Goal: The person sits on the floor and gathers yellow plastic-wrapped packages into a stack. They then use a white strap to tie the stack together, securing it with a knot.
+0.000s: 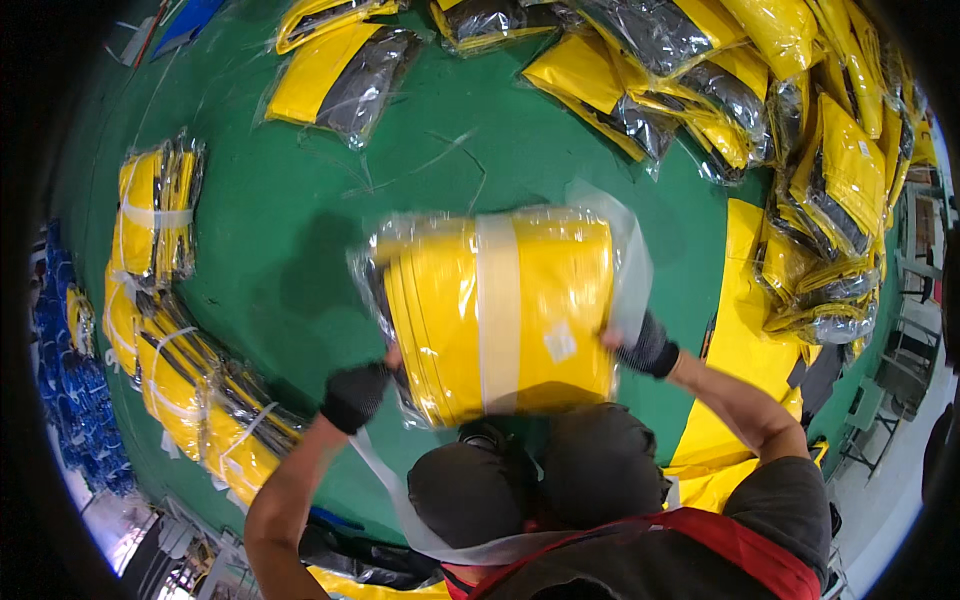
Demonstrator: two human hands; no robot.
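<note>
A bundle of yellow folded items in clear plastic (435, 330) is between my hands, its broad face up. A wide whitish band (498, 310) runs across its middle. My left hand (356, 394), in a dark fingerless glove, grips the left edge of the bundle with closed fingers. On the right edge, my right hand (648, 346), gloved alike, is closed too; its fingertips are slightly blurred. Beside that hand a pale translucent strip (630, 262) arches up along the bundle. Another length of pale strip (385, 480) runs from near my left hand toward my body.
Strapped yellow-and-black bundles (155, 215) form a curved row at left on the green surface (250, 180). Loose bagged packages (840, 190) are heaped at far right; another package (345, 80) lies at the far side. Yellow sheets (735, 350) are right of me. Blue items (75, 390) line the left edge.
</note>
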